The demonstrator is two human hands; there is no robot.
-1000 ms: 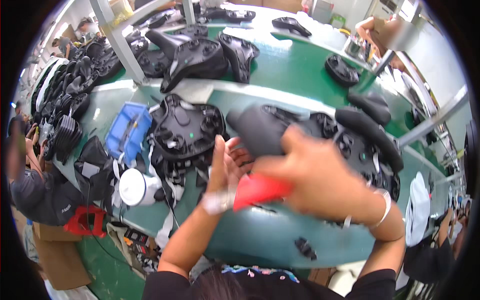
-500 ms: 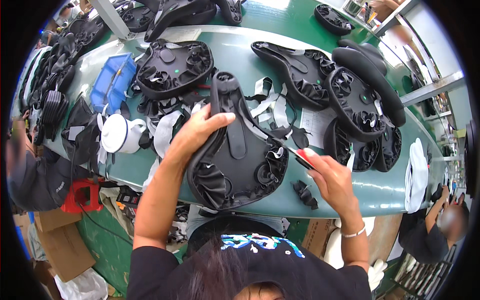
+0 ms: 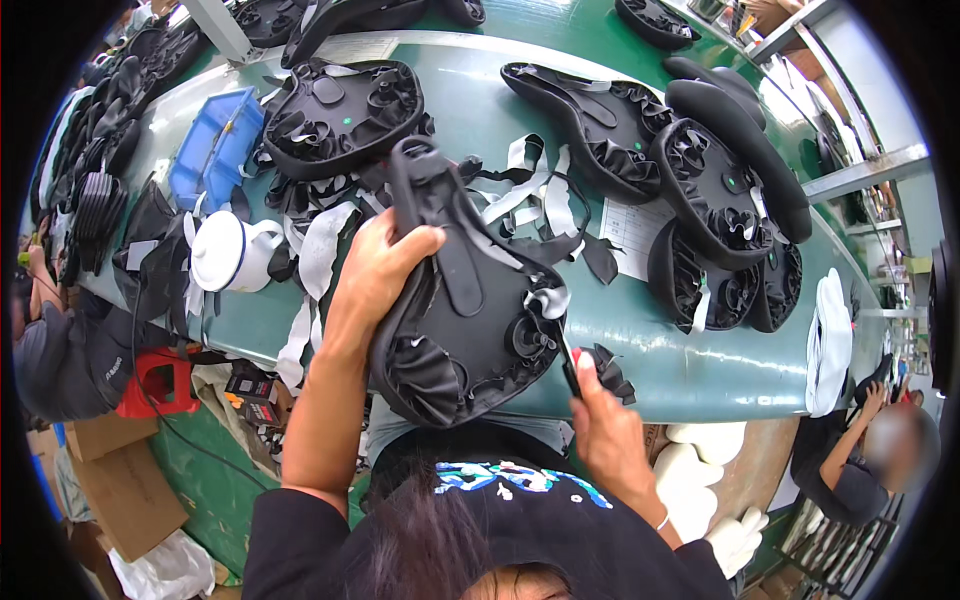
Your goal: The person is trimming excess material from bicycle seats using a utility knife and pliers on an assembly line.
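My left hand [image 3: 375, 275] grips the side of a black bicycle saddle [image 3: 470, 300] turned underside up, its cover folded in pleats around the rim. The saddle rests tilted on the near edge of the green table [image 3: 690, 350]. My right hand [image 3: 605, 425] holds a thin dark tool [image 3: 568, 362] with a trace of red at the grip, its tip against the saddle's right rim. A small black scrap [image 3: 608, 370] lies on the table beside that hand.
More upturned black saddles [image 3: 345, 115] [image 3: 715, 195] crowd the table, with grey strips [image 3: 515, 190], a white jug [image 3: 228, 252], a blue bin [image 3: 215, 145] and a paper sheet [image 3: 635, 232]. White foam pads [image 3: 828, 340] hang right. Other people sit at left [image 3: 50, 340] and lower right [image 3: 850, 470].
The saddle has been tilted nearer to me and my left hand has shifted along its side. My right hand has brought the tool up against the saddle's right rim.
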